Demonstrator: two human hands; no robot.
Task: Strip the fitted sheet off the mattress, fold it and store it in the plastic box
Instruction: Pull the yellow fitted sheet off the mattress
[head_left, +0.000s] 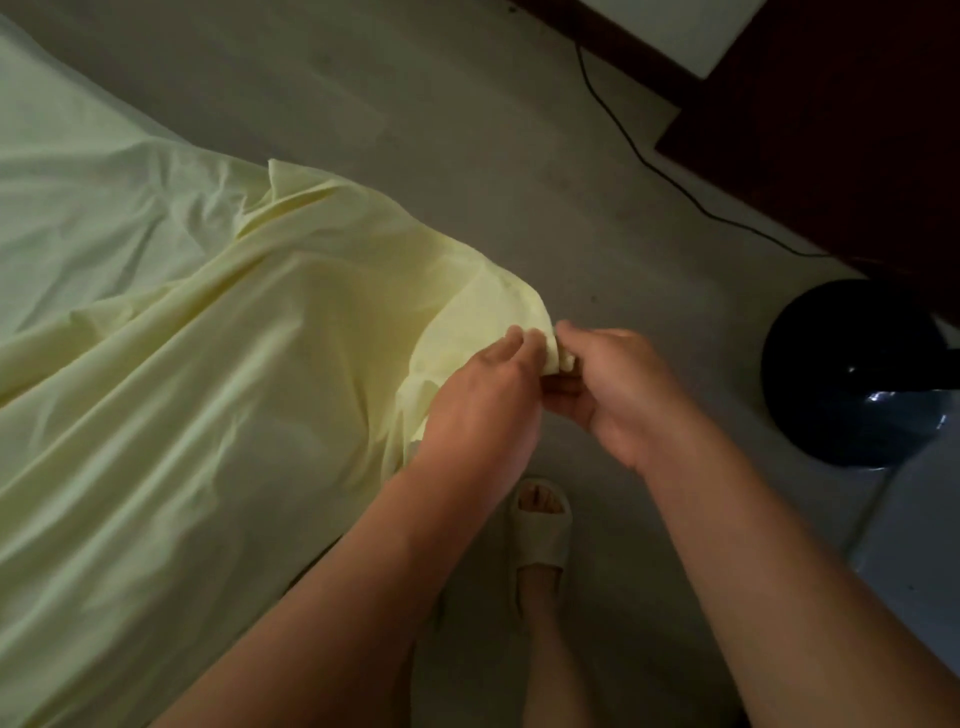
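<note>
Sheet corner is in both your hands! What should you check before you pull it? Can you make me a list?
1. Left hand grip on the sheet corner: ok, fingers pinch the cloth.
2. Right hand grip on the same corner: ok.
3. Other corners pulled free: cannot tell, they are out of view.
4. Cable away from the slipper: ok, it lies farther off on the floor.
5. Plastic box ready nearby: cannot tell, none in view.
</note>
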